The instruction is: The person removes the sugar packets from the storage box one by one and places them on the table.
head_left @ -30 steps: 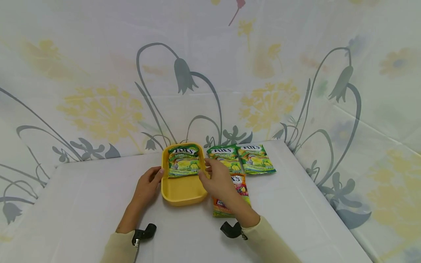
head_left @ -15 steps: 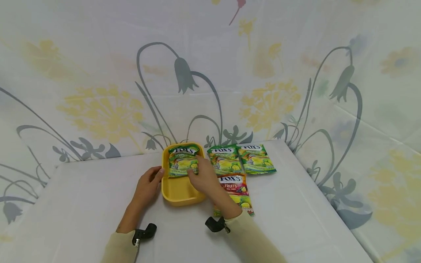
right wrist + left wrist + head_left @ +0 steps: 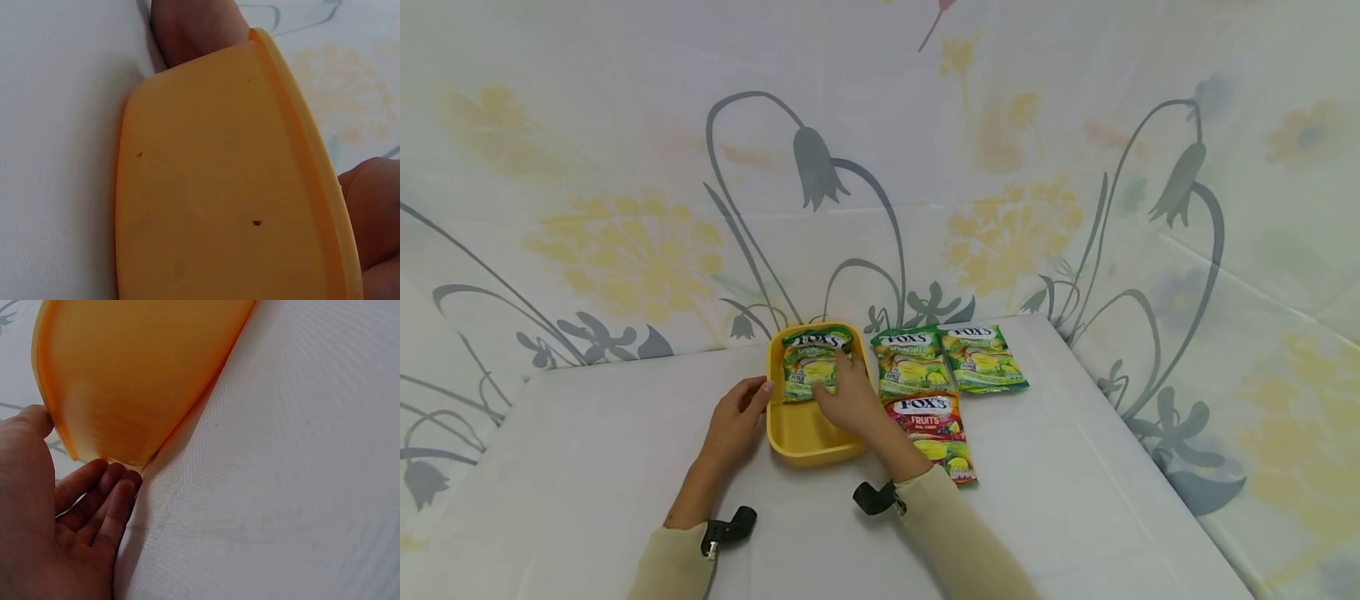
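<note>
A yellow plastic tray (image 3: 799,429) stands on the white table, with a green Fox's candy bag (image 3: 807,367) lying in its far part. My left hand (image 3: 736,425) rests against the tray's left side. In the left wrist view its thumb (image 3: 39,419) touches the rim and the fingertips meet the outer wall (image 3: 125,412) low down. Over the tray's right rim reaches my right hand (image 3: 853,406), thumb and fingers spread apart on the bag's right part. From the right wrist, the tray's wall (image 3: 206,169) hides most of that hand.
Right of the tray lie two more green Fox's bags, one close by (image 3: 912,362) and one farther right (image 3: 983,360). A red and yellow Fox's fruit candy bag (image 3: 925,423) lies nearer, beside my right forearm. A flower-patterned sheet (image 3: 880,200) rises behind the table.
My right hand has moved left, from the tray's right rim to over the green bag inside, uncovering more of the fruit candy bag. The left hand keeps its place at the tray.
</note>
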Tool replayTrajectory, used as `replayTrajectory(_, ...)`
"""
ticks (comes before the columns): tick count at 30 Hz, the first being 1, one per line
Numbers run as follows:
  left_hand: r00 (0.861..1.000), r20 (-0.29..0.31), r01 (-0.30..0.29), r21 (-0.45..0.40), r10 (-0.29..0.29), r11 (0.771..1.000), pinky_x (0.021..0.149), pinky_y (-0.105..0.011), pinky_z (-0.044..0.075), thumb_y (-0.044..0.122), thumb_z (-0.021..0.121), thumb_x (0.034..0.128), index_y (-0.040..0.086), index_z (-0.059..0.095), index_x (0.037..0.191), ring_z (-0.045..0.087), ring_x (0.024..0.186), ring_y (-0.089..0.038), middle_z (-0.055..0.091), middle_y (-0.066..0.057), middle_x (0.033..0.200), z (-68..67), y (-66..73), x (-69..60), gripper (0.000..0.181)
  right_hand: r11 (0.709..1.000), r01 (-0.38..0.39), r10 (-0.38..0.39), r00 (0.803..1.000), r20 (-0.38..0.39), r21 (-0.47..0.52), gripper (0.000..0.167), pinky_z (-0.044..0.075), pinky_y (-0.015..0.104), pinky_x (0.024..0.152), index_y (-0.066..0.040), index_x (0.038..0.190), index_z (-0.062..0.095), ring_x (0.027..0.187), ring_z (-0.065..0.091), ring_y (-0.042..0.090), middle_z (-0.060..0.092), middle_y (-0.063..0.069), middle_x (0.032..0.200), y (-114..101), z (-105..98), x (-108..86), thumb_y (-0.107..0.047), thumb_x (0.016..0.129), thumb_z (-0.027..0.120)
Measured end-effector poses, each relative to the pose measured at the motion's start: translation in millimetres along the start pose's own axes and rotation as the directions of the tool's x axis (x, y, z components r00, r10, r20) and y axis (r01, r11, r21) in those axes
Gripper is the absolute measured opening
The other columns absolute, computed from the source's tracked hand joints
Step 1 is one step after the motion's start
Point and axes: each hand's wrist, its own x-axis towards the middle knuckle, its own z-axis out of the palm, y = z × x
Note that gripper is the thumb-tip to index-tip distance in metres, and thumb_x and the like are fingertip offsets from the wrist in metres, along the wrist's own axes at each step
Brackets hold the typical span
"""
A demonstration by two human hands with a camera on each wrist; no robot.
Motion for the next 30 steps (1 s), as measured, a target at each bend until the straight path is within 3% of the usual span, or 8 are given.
replayTrajectory(6, 1.0, 0.0, -0.002, -0.007, 0.002, 1.0, 0.111, -0.053, 0.051, 0.053, 0.048, 0.1116, 0.003, 0.053, 0.152, 0.066, 0.125, -0.036, 0.062, -0.02, 0.146, -0.3, 0.0, 0.0, 0.064, 0.998, -0.031, 0.034, 0.997, 0.067, -0.057, 0.079, 0.035, 0.057, 0.124, 0.004, 0.167, 0.019, 0.153, 0.036, 0.045, 0.018, 0.035, 0.169, 1.1, 1.2, 1.5, -0.031, 0.108, 0.059)
replayTrajectory(15, 1.0, 0.002, 0.003, 0.002, -0.003, 1.0, 0.111, -0.054, 0.051, 0.054, 0.047, 0.1114, 0.003, 0.053, 0.152, 0.066, 0.126, -0.037, 0.061, -0.021, 0.146, -0.9, 0.3, -0.4, 0.066, 0.997, -0.048, 0.053, 0.996, 0.075, -0.068, 0.082, 0.042, 0.055, 0.119, 0.008, 0.166, 0.014, 0.145, 0.045, 0.046, 0.018, 0.04, 0.165, 0.1, 0.0, -1.2, -0.03, 0.108, 0.059)
replayTrajectory(22, 1.0, -0.005, 0.005, -0.011, -0.005, 1.0, 0.113, -0.052, 0.05, 0.05, 0.048, 0.1122, 0.003, 0.053, 0.152, 0.065, 0.127, -0.036, 0.061, -0.02, 0.147, 0.8, 1.9, -0.8, 0.062, 0.99, -0.057, 0.066, 0.996, 0.065, -0.13, 0.078, 0.038, 0.055, 0.123, 0.011, 0.164, 0.012, 0.149, 0.038, 0.049, 0.016, 0.044, 0.163, -2.6, 3.9, 0.3, -0.024, 0.109, 0.054)
replayTrajectory(30, 1.0, -0.005, -0.001, -0.002, 0.001, 1.0, 0.112, -0.053, 0.051, 0.049, 0.049, 0.1121, 0.002, 0.052, 0.152, 0.065, 0.126, -0.036, 0.061, -0.02, 0.147, 0.6, 0.5, 0.1, 0.062, 0.998, -0.022, 0.027, 0.996, 0.087, -0.065, 0.07, 0.053, 0.051, 0.104, 0.01, 0.165, 0.009, 0.121, 0.062, 0.042, 0.01, 0.046, 0.162, -2.1, -0.7, -1.2, -0.016, 0.112, 0.045)
